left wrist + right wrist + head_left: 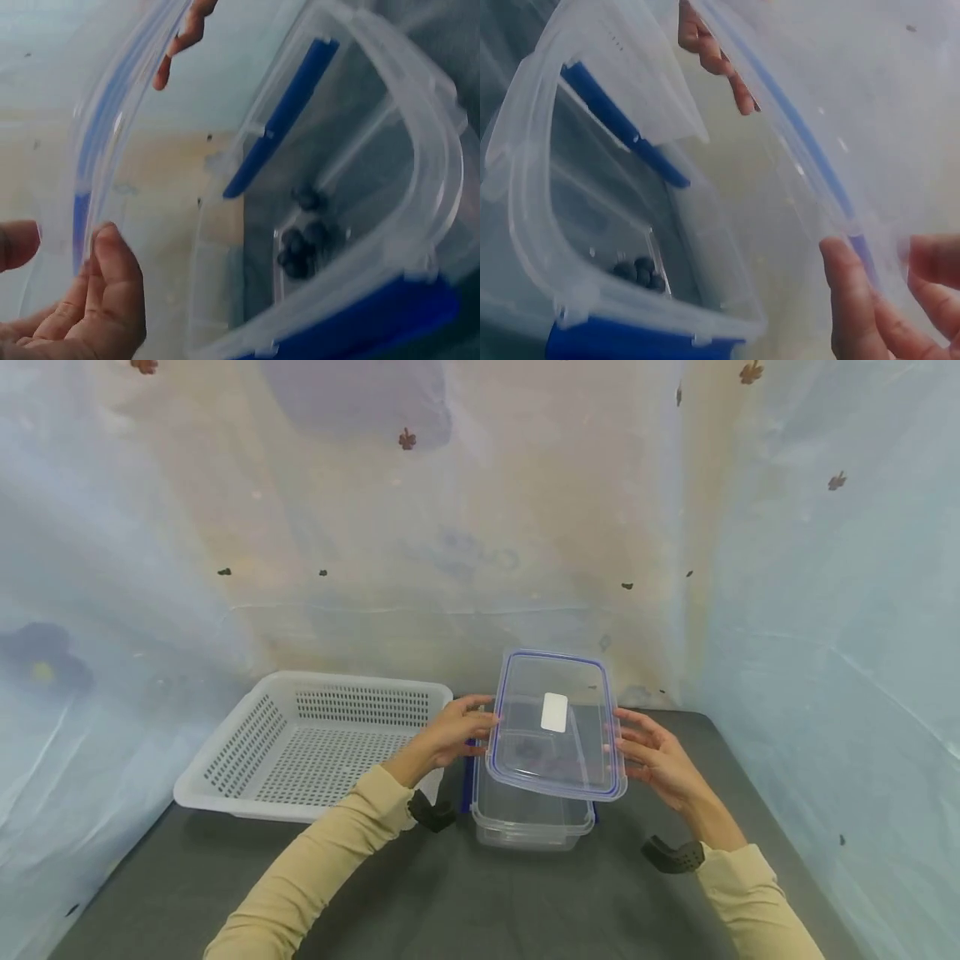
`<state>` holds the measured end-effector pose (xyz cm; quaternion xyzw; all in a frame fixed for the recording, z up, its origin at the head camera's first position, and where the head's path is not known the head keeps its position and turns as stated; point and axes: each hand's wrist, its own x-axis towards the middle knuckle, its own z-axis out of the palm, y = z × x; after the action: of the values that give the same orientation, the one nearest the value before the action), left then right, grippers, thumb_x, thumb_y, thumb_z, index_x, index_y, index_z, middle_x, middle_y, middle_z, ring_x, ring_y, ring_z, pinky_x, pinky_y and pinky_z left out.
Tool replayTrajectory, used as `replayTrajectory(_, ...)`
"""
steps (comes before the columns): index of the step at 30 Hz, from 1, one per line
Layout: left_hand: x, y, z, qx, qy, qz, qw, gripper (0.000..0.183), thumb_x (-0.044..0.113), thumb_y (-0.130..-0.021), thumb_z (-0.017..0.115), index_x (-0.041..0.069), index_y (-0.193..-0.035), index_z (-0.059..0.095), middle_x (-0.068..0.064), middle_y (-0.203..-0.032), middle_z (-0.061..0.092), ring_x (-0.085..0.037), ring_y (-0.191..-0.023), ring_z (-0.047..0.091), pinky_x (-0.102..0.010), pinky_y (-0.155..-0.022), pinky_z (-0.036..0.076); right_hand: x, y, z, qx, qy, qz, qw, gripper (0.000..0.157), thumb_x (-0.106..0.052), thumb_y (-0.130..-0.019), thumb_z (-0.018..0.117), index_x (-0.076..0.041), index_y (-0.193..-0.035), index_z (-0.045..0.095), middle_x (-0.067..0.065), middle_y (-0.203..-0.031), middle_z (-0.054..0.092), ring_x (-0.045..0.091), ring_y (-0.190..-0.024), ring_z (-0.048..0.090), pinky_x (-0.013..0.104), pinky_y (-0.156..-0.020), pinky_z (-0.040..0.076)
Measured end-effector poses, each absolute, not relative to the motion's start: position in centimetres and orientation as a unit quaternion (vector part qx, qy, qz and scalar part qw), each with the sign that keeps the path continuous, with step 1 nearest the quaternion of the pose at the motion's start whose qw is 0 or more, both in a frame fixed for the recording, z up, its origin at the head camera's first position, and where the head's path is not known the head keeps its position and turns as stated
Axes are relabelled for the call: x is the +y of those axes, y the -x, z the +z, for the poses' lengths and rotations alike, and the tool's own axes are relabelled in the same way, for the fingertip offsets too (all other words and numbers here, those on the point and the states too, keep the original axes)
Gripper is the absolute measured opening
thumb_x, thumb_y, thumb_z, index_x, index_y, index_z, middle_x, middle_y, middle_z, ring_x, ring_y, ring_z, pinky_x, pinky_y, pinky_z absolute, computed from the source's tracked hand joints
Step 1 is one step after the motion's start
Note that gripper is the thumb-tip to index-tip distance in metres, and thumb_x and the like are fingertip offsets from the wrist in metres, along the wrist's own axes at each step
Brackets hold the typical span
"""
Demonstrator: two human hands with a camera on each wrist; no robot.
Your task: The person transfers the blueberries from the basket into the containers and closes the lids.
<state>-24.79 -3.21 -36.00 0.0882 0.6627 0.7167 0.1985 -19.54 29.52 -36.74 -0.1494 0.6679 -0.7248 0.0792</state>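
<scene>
Both hands hold a clear plastic lid with a blue seal and a white label, tilted above a clear food container. My left hand grips the lid's left edge, fingers below and thumb opposite. On the other side, my right hand pinches the right edge between fingers and thumb. The container stands uncovered on the table, its blue side clips folded outward. Several small dark round pieces, like blueberries, lie inside on its bottom.
A white perforated plastic basket stands to the left of the container, near my left forearm. Dark cloth covers the table. Patterned plastic sheeting closes off the back and both sides.
</scene>
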Motion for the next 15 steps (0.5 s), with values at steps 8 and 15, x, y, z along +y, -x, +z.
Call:
replayTrajectory(8, -6.2, 26.4, -35.4, 0.617, -0.151, 0.737, 0.230, 0.044, 0.001, -0.098, 0.052, -0.012, -0.138, 0.039, -0.020, -0.122, 0.061, -0.022, -0.098, 0.066, -0.043, -0.094, 0.047, 27.9, 21.1, -35.7, 0.667, 0.152, -0.722, 0.105, 0.072, 0.004, -0.096, 0.055, -0.007, -0.155, 0.014, 0.005, -0.125, 0.058, 0.021, -0.100, 0.065, 0.037, -0.076, 0.056)
replayTrajectory(15, -7.2, 27.0, -34.3, 0.621, -0.186, 0.723, 0.241, 0.046, 0.000, -0.099, 0.052, -0.007, -0.141, 0.035, -0.020, -0.125, 0.061, -0.025, -0.099, 0.067, -0.043, -0.095, 0.047, 27.5, 22.1, -34.0, 0.678, 0.151, -0.710, 0.116, 0.044, -0.005, -0.100, 0.053, 0.010, -0.139, 0.037, 0.001, -0.110, 0.065, 0.015, -0.101, 0.064, 0.034, -0.082, 0.054)
